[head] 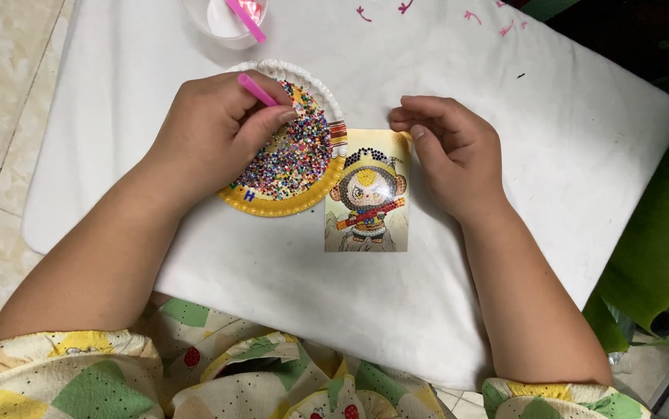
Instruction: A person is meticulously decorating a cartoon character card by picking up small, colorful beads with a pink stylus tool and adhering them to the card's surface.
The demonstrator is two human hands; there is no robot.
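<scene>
Head view: a white table (505, 116) is seen over pale floor tiles (1, 93), green leaves (660, 233) to its right. A pink pen (258, 90) is pinched in the closed fingers of the left hand (210, 140) over a bead-filled paper plate (296, 159). Just right of the plate, a card (368, 203) is touched at its top corner by the curled right hand (451, 151). Beyond the plate, a clear cup (226, 23) is set.
</scene>
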